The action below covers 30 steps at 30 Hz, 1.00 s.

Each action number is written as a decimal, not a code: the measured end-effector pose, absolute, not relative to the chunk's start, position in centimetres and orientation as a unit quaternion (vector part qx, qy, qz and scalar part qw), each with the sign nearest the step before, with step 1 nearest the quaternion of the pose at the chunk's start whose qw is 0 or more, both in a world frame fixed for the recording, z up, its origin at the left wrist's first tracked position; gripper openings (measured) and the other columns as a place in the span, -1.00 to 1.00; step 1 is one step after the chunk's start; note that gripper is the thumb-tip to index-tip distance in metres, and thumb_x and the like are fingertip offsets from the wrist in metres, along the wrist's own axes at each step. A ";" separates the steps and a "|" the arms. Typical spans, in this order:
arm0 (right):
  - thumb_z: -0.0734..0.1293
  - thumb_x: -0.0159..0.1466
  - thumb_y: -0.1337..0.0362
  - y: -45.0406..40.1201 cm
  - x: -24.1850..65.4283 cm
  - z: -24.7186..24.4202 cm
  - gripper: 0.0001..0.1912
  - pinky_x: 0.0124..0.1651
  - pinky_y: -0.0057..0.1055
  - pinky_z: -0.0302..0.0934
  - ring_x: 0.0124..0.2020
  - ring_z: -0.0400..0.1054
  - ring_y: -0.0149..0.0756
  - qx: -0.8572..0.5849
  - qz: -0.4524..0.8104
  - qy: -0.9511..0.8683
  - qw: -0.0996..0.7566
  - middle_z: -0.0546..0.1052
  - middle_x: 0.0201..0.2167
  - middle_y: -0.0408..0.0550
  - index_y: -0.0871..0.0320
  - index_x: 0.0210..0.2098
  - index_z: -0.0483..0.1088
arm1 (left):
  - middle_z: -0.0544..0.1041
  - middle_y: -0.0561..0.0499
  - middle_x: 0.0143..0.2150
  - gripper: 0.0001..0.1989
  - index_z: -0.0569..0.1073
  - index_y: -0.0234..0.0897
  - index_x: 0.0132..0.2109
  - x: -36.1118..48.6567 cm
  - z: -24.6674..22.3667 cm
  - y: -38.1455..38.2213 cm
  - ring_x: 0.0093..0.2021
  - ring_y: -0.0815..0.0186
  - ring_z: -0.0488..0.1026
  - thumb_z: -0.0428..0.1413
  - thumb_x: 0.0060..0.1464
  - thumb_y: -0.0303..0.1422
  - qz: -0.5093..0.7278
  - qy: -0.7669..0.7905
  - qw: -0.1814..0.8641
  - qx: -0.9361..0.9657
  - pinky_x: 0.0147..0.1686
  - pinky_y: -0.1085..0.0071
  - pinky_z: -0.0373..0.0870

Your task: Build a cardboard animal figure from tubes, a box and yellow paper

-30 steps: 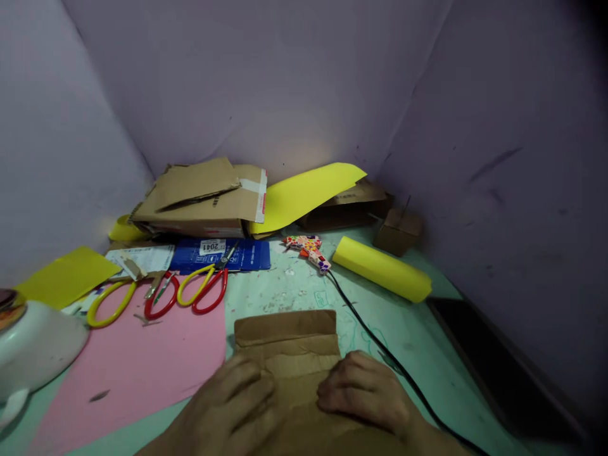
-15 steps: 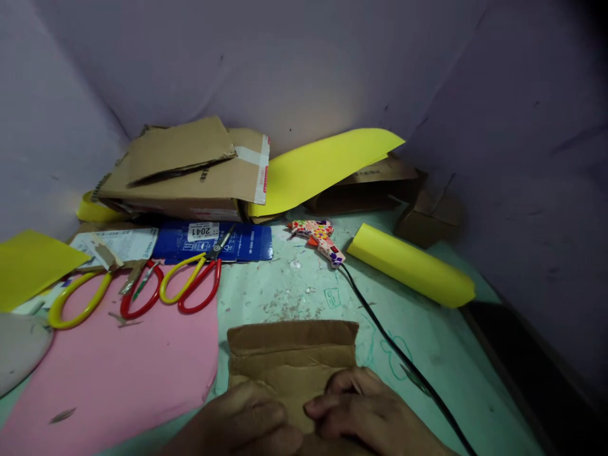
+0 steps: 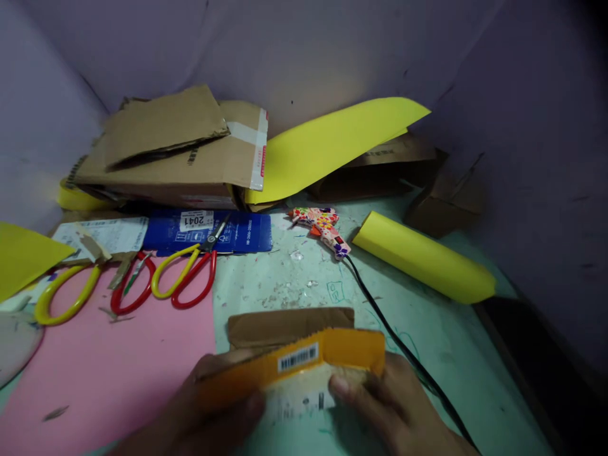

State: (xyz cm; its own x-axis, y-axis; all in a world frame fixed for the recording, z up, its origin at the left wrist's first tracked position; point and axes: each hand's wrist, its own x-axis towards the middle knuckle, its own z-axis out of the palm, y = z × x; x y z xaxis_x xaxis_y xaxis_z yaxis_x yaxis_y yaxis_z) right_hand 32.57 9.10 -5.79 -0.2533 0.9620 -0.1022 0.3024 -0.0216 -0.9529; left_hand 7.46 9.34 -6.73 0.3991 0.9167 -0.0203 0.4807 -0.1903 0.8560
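Lilac walls close in around a pale green tabletop, littered with scraps, where a floral glue gun lies. Nearest, well this side of the gun, the left hand and the right hand grip an orange-edged cardboard piece between them, thumbs on the near face. Its orange band carries a white barcode label; the black print below is too blurred to read. A brown cardboard flap shows just past it, between piece and gun. Left of the gun and nearer lies pink paper, then two pairs of scissors with yellow and red handles. Right of the gun is a yellow roll. Directly left of it, blue packaging bears a white sticker (the figures look like 2041) and small white handling symbols. Beyond the gun, to its left, a cardboard box has white tape with red lettering, too small to read; a yellow sheet leans behind the gun.
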 end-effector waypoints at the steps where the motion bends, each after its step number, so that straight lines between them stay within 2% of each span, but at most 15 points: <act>1: 0.28 0.23 0.14 9.2 32.3 -5.7 -0.79 -0.37 -0.43 0.33 -0.40 0.45 -0.23 -0.508 0.510 -0.612 0.326 0.58 -0.38 -0.06 0.10 -0.29 0.49 | 0.62 -0.02 -0.35 -0.70 0.49 -0.09 -0.02 7.5 -6.4 9.3 -0.43 0.17 0.56 -0.02 0.15 -0.24 0.264 0.509 0.444 0.688 -0.55 0.40 0.46; 3: 0.24 0.26 0.15 9.2 32.0 -5.7 -0.75 -0.33 -0.43 0.33 -0.39 0.45 -0.24 -0.494 0.526 -0.612 0.323 0.58 -0.36 -0.05 0.14 -0.25 0.49 | 0.62 -0.05 -0.33 -0.70 0.51 -0.13 -0.06 7.7 -5.8 9.5 -0.39 0.14 0.56 0.03 0.11 -0.20 0.265 0.525 0.524 0.617 -0.48 0.35 0.50; 6: 0.26 0.24 0.15 8.9 31.7 -6.1 -0.72 -0.22 -0.34 0.34 -0.32 0.46 -0.19 -0.486 0.548 -0.585 0.348 0.58 -0.28 0.01 0.17 -0.20 0.50 | 0.61 -0.11 -0.25 -0.56 0.51 -0.19 -0.05 7.8 -4.9 9.8 -0.28 0.05 0.54 0.22 -0.14 -0.20 0.224 0.506 0.614 0.564 -0.30 0.21 0.50; 8: 0.32 0.20 0.16 8.8 31.8 -6.1 -0.70 -0.15 -0.27 0.34 -0.27 0.47 -0.14 -0.477 0.598 -0.521 0.377 0.58 -0.23 0.05 0.19 -0.14 0.49 | 0.60 -0.13 -0.20 -0.48 0.51 -0.20 -0.03 7.7 -4.5 9.9 -0.25 0.02 0.53 0.28 -0.26 -0.30 0.192 0.524 0.579 0.594 -0.22 0.14 0.48; 11: 0.41 0.10 0.20 8.9 31.9 -5.1 -0.58 -0.10 -0.17 0.34 -0.19 0.47 -0.05 -0.440 0.663 -0.384 0.469 0.57 -0.17 0.10 0.23 -0.07 0.44 | 0.56 -0.11 -0.12 -0.55 0.53 -0.17 -0.07 7.5 -3.7 10.0 -0.13 -0.01 0.48 0.26 -0.21 -0.35 0.231 0.510 0.493 0.666 -0.09 0.12 0.41; 13: 0.42 0.08 0.20 9.2 31.8 -3.8 -0.54 -0.08 -0.13 0.33 -0.11 0.44 -0.01 -0.410 0.677 -0.309 0.527 0.55 -0.12 0.09 0.19 -0.03 0.41 | 0.49 -0.08 0.02 -0.51 0.47 -0.12 0.02 7.7 -2.7 10.4 0.03 0.00 0.38 0.25 -0.16 -0.33 0.363 0.487 0.418 0.676 0.06 0.14 0.28; 15: 0.40 0.10 0.17 9.8 31.4 -2.4 -0.59 -0.04 -0.11 0.33 -0.03 0.40 -0.01 -0.385 0.684 -0.252 0.567 0.54 -0.08 0.04 0.13 -0.06 0.42 | 0.33 -0.06 0.19 -0.31 0.28 -0.07 0.18 8.2 -1.5 11.0 0.19 0.03 0.22 0.26 -0.15 -0.31 0.528 0.492 0.346 0.599 0.17 0.13 0.13; 16: 0.38 0.11 0.15 10.1 31.0 -1.8 -0.63 -0.02 -0.11 0.32 0.01 0.37 -0.02 -0.372 0.684 -0.229 0.584 0.54 -0.08 0.00 0.10 -0.09 0.43 | 0.28 -0.08 0.23 -0.23 0.18 -0.08 0.23 8.7 -0.8 11.4 0.21 0.03 0.19 0.27 -0.15 -0.29 0.584 0.491 0.347 0.545 0.18 0.11 0.10; 18: 0.37 0.11 0.11 10.7 29.8 -0.9 -0.68 0.01 -0.14 0.31 0.07 0.32 -0.06 -0.340 0.684 -0.203 0.612 0.54 -0.08 -0.06 0.05 -0.15 0.46 | 0.28 -0.20 0.22 -0.13 0.08 -0.16 0.27 10.1 0.3 12.1 0.19 -0.01 0.23 0.29 -0.17 -0.21 0.609 0.460 0.448 0.466 0.11 0.07 0.20; 20: 0.38 0.08 0.07 11.0 28.1 -0.5 -0.65 0.00 -0.14 0.32 0.09 0.30 -0.06 -0.303 0.690 -0.201 0.626 0.53 -0.06 -0.06 0.05 -0.16 0.46 | 0.39 -0.29 0.12 -0.10 0.11 -0.26 0.25 11.8 1.0 12.7 0.10 -0.06 0.33 0.30 -0.20 -0.15 0.549 0.383 0.596 0.444 -0.01 0.07 0.33; 22: 0.39 0.04 0.01 11.0 26.4 -0.7 -0.56 -0.03 -0.11 0.33 0.06 0.32 -0.02 -0.275 0.700 -0.203 0.627 0.52 -0.05 -0.01 0.08 -0.14 0.46 | 0.44 -0.27 0.07 -0.16 0.19 -0.29 0.20 13.4 1.1 13.0 0.05 -0.05 0.38 0.31 -0.21 -0.19 0.517 0.305 0.664 0.446 -0.04 0.12 0.36; 25: 0.41 0.00 -0.03 10.6 25.2 -1.9 -0.45 -0.05 -0.10 0.32 0.06 0.31 0.01 -0.271 0.726 -0.232 0.588 0.49 -0.02 0.08 0.15 -0.10 0.43 | 0.52 -0.23 -0.02 -0.33 0.32 -0.34 0.07 14.1 0.7 13.2 -0.03 -0.02 0.45 0.32 -0.21 -0.29 0.530 0.300 0.668 0.428 -0.09 0.16 0.42; 27: 0.45 -0.06 -0.03 10.5 25.9 -2.7 -0.32 -0.02 -0.08 0.28 0.10 0.26 0.08 -0.326 0.724 -0.265 0.547 0.43 0.04 0.18 0.22 -0.03 0.37 | 0.54 -0.23 -0.06 -0.43 0.35 -0.36 0.01 13.5 0.4 13.2 -0.07 -0.02 0.48 0.31 -0.18 -0.32 0.535 0.324 0.655 0.424 -0.11 0.15 0.43; 30: 0.54 -0.26 0.02 10.8 28.3 -3.1 0.04 0.09 -0.01 0.14 0.18 0.12 0.18 -0.503 0.584 -0.295 0.565 0.25 0.18 0.31 0.28 0.14 0.16 | 0.54 -0.22 -0.05 -0.49 0.32 -0.34 0.01 12.4 0.4 13.0 -0.08 0.00 0.49 0.26 -0.10 -0.32 0.534 0.358 0.645 0.414 -0.11 0.13 0.43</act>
State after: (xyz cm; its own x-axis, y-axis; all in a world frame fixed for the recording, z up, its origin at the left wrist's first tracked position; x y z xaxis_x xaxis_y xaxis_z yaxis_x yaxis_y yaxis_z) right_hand 28.30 10.81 -3.07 0.1444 0.9561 -0.2548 -0.3633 -0.1883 -0.9125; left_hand 12.40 13.01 0.35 0.1747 0.9844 -0.0189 -0.3914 0.0871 0.9161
